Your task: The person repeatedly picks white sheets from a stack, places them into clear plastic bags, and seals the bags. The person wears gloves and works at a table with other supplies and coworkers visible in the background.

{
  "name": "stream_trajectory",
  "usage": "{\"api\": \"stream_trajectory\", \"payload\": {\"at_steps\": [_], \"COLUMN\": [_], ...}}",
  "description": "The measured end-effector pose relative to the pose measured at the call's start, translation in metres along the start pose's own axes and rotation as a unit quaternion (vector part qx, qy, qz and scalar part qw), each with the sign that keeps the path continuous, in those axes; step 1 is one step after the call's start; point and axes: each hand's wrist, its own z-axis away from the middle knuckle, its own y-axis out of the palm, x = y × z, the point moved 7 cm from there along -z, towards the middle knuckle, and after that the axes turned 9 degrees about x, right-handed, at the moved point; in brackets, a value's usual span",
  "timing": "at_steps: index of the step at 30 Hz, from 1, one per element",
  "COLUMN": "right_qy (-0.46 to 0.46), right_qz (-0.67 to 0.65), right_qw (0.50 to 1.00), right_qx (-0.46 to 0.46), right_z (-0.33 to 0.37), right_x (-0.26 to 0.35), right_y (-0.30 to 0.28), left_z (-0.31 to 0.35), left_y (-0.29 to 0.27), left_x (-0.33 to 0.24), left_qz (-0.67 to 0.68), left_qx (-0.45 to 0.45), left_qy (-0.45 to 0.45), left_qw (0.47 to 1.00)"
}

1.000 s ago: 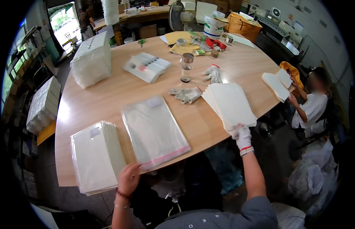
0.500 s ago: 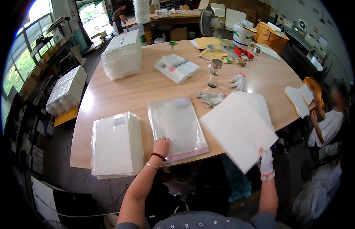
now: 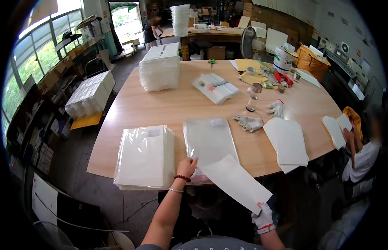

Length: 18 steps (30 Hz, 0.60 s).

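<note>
My bare left hand (image 3: 187, 167), with a beaded bracelet and a bangle, is closed at the near left part of a stack of clear plastic bags (image 3: 208, 139), seemingly pinching the top bag's edge. A pink strip runs along the bags' near end. In my gloved right hand (image 3: 264, 216) is a white sheet of card (image 3: 235, 181), gripped by its near right corner. The sheet slants, its far end over the bags' near part. To the left is a pile of bagged white sheets (image 3: 145, 156). A fanned stack of white sheets (image 3: 286, 141) lies on the right.
White gloves (image 3: 249, 123) and a clear jar-like container (image 3: 252, 102) stand beyond the sheets. Farther back are a tall plastic-wrapped stack (image 3: 159, 68), a packet of printed bags (image 3: 215, 88) and a white bucket (image 3: 283, 58). At right, another person's hands (image 3: 349, 135) hold white sheets.
My right hand has carried the sheet left and nearer, from beside the fanned stack to the bags' near end. My left hand stays at the bags, its thumb now raised. The view has shifted.
</note>
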Motion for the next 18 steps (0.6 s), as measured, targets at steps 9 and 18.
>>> {"api": "stream_trajectory", "payload": {"at_steps": [9, 18], "right_qy": [-0.034, 0.026], "right_qz": [0.031, -0.049], "right_qw": [0.999, 0.998], "right_qx": [-0.004, -0.043], "right_z": [0.01, 0.014], "right_x": [0.005, -0.018], "right_y": [0.03, 0.028], "left_z": [0.035, 0.06], "left_y": [0.032, 0.046], "left_x": [-0.014, -0.045], "left_qz": [-0.182, 0.0], "left_qx": [-0.061, -0.083], "left_qy": [0.104, 0.216], "left_qw": [0.976, 0.973]}}
